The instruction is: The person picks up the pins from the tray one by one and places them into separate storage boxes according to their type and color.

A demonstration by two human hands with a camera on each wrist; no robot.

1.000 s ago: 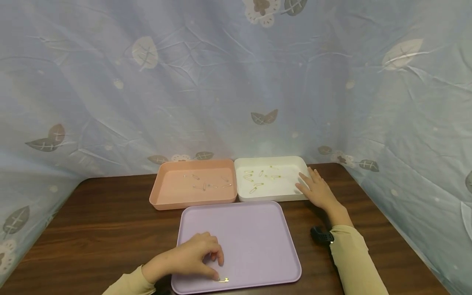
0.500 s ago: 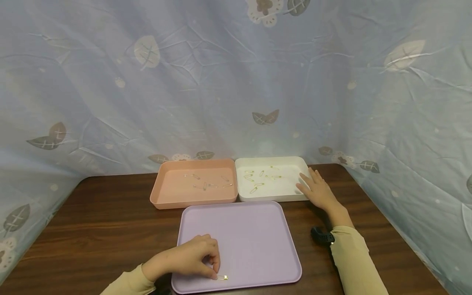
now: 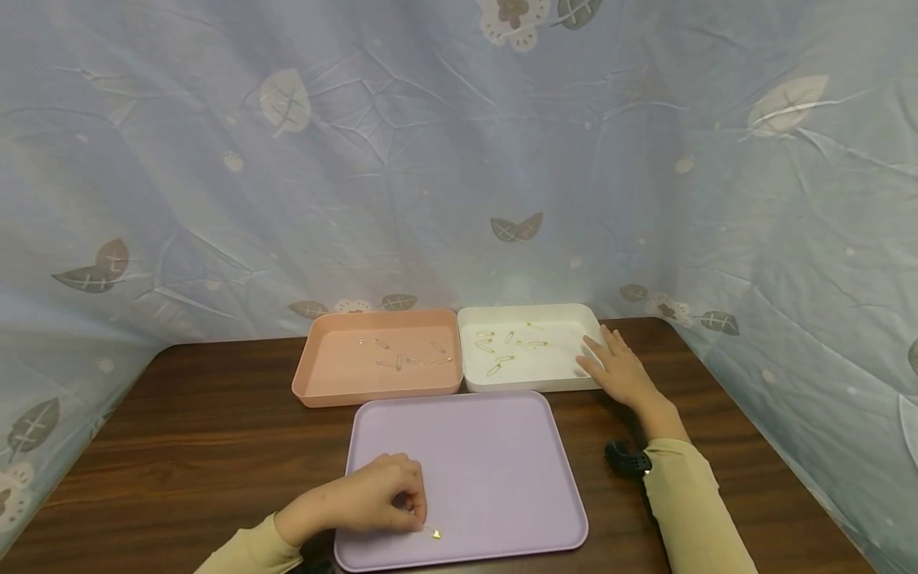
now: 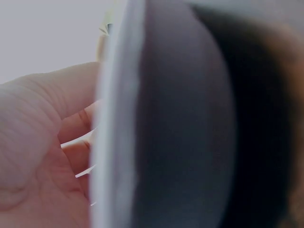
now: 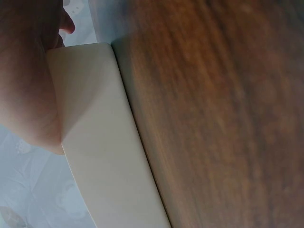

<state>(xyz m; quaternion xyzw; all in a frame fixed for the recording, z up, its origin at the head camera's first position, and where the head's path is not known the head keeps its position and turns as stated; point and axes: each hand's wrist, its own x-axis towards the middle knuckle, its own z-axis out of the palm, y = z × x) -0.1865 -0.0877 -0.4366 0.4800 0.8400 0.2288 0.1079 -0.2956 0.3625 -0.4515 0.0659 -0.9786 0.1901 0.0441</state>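
Note:
Low over the near left part of the lilac tray (image 3: 495, 470), my left hand (image 3: 383, 496) pinches a gold safety pin (image 3: 436, 534) between thumb and fingertips. The pin's gold cap sticks out to the right. In the left wrist view, the tray's rim (image 4: 116, 142) hides most of the fingertips, and a bit of the pin shows above the thumb (image 4: 78, 88). My right hand (image 3: 618, 371) rests over the right rim of the white tray (image 3: 574, 351), fingers spread and holding nothing. The right wrist view shows that hand against the tray's outer wall (image 5: 104, 137).
Several gold safety pins (image 3: 505, 358) lie scattered in the white tray. Beside it, the pink tray (image 3: 333, 359) holds several silver safety pins (image 3: 398, 363). All three trays stand on a dark wooden table (image 3: 215, 446). A patterned curtain (image 3: 402, 159) hangs behind and to the sides.
My left fingertips have closed on the gold safety pin and moved it slightly away from the tray's near edge, its cap turning. My right hand has stayed at the white tray.

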